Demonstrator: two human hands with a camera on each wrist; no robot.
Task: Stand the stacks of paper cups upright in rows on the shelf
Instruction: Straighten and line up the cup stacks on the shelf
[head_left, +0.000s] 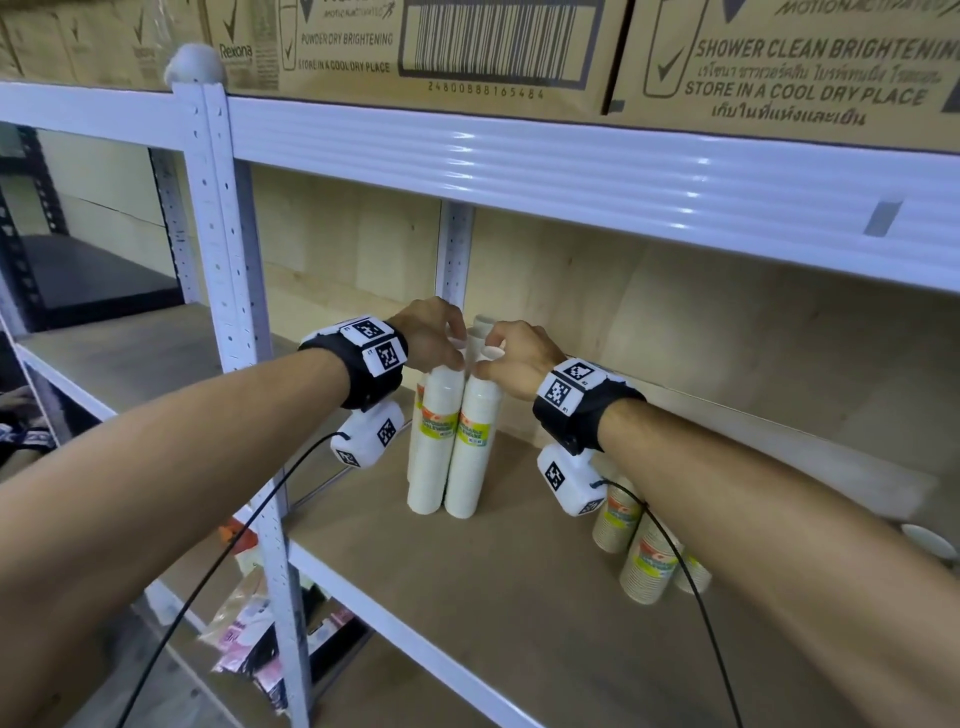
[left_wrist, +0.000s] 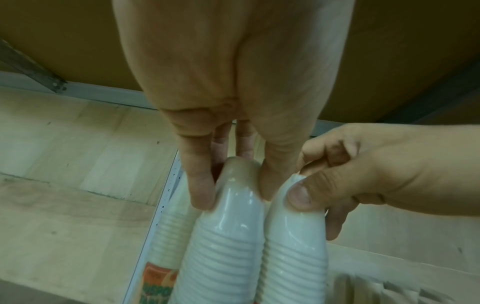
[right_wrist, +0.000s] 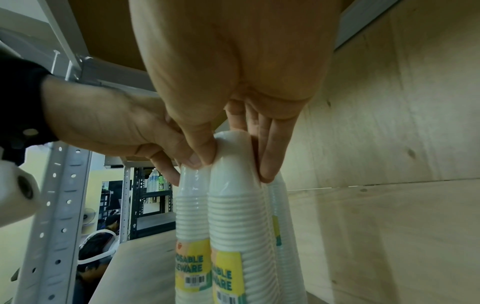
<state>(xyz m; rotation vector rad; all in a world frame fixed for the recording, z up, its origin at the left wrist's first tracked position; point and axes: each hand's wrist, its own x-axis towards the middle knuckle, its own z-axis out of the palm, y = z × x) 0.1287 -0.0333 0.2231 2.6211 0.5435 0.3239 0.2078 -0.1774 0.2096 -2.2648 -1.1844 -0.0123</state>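
On the middle shelf board (head_left: 545, 613), toward its left end near the rear white post (head_left: 455, 249):

- White cup stacks, wrapped, yellow-green labels, standing upright and touching one another. Left front stack (head_left: 435, 441); right front stack (head_left: 475, 447); further stack tops (head_left: 480, 327) behind them, count unclear.
- Left hand (head_left: 428, 335): fingers and thumb curled down over the top of the left front stack, pinching it; the left wrist view shows fingertips (left_wrist: 201, 191) pressed to its sides.
- Right hand (head_left: 517, 353): thumb and fingers pinching the top of the right front stack; the thumb (left_wrist: 301, 195) lies on the wrapper. The two hands sit just beside each other.
- Brown cup stacks (head_left: 649, 561), same style of label, lying on their sides on the same board, to the right and well apart from the white group, partly hidden under the right forearm.
- One loose white cup (head_left: 930, 540) at the far right edge, partly cut off.

Surroundings:
- Plywood back panel (head_left: 675, 322) close behind the stacks.
- White ribbed shelf beam (head_left: 571, 171) overhead, carrying cardboard cartons (head_left: 467, 47) printed with a barcode.
- Front upright post (head_left: 234, 291), perforated, left of the left forearm.
- Black cables (head_left: 249, 519) hanging from both wrist cameras.
- Packaged goods (head_left: 249, 634) on the level below, details blurred.
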